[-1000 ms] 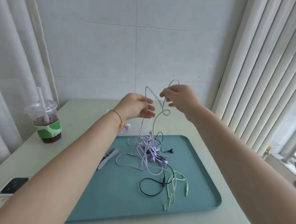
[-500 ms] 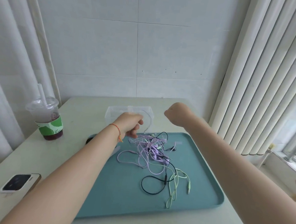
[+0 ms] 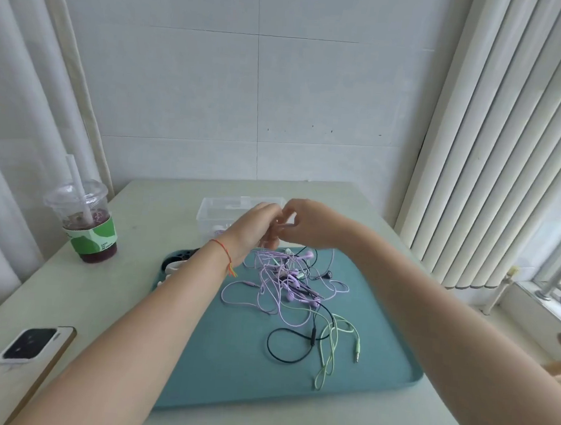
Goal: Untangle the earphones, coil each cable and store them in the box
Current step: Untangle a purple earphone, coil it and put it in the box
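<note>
earphones [image 3: 295, 288] heaped on tray [image 3: 378, 362] (green plug [image 3: 357, 350] pts near edge).

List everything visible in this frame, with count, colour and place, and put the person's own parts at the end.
tray: one, teal, middle of the table.
earphones: tangled heap on the tray; purple, black and pale green cables; exact count cannot be told.
box: one, clear plastic, behind the tray, partly hidden by the hands.
drink cup: one, clear with green sleeve and white straw, dark drink, left side of the table.
phone: one, white case, near left table edge.
dark object: one, black, at the tray's far-left corner, partly hidden.
table: one, pale.
blinds: white, right.
left hand: red string at wrist, meets the other hand over the box.
right hand: fingers curled; grip unclear.
</note>
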The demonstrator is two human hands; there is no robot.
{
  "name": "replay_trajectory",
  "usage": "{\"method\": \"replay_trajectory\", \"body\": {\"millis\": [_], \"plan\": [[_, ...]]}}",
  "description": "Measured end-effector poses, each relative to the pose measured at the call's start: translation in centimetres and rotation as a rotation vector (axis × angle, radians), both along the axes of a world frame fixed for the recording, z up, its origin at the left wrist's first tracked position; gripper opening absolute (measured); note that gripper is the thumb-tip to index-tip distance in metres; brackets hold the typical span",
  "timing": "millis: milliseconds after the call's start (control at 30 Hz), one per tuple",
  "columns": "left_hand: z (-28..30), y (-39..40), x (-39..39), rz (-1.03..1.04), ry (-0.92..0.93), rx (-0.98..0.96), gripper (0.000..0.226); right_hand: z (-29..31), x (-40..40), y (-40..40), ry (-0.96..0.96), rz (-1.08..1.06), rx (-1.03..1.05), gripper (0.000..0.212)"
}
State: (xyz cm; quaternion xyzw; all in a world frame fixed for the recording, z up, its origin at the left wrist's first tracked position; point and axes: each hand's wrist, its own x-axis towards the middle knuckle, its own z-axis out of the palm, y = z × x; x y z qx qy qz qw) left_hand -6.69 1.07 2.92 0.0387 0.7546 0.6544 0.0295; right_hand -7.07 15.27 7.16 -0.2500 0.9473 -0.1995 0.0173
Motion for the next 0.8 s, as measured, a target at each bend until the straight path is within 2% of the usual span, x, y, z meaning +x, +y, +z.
{"method": "replay_trajectory", "body": {"millis": [67,167,200,267,333,400,467,533,600,667,733,800], "plan": [[-0.8,-0.5,0.1,-0.045,0.047,-0.073,0.022,1.2,-0.1,0.8,-0.085,0.038,0.031,0.027],[-1.7,-1.0,0.6,-0.126,0.049,-0.099,0.021,3.6,-0.4,1.7,-0.337,0.092,0.004,0.023],[-1.9,-1.0,0.8,-0.134,0.024,-0.090,0.025,4.1,-0.6,1.7,-0.316,0.061,-0.086,0.023],[-2.6,-0.9,0.8,-0.109,0.004,-0.128,0.032,4.8,-1.2,1.5,-0.190,-0.033,-0.453,0.024],[-3.3,-0.8,0.6,-0.056,0.025,-0.273,0.027,5.3,-1.5,1.6,-0.183,-0.067,-0.869,0.026],[-3.8,-0.9,0.4,0.003,0.013,-0.436,0.030,5.4,-1.4,2.1,-0.225,-0.040,-1.075,0.025],[-4.1,-1.0,0.1,0.045,0.004,-0.553,0.040,5.3,-1.3,2.5,-0.230,-0.035,-1.057,0.022],[-3.7,-1.0,0.1,0.092,0.073,-0.586,0.049,4.9,-1.3,2.9,-0.256,-0.078,-0.913,0.023],[-2.7,-0.6,0.1,0.117,0.156,-0.491,0.051,4.3,-1.2,3.0,-0.315,-0.094,-0.750,0.026],[-1.7,0.0,-0.1,0.081,0.182,-0.401,0.044,3.8,-1.2,3.0,-0.354,-0.070,-0.679,0.027],[-1.3,0.6,-0.3,0.013,0.193,-0.446,0.032,3.5,-1.2,3.0,-0.345,-0.064,-0.721,0.027],[-1.4,0.9,-0.6,-0.021,0.201,-0.511,0.024,3.5,-1.2,3.3,-0.328,-0.055,-0.848,0.028]]}}
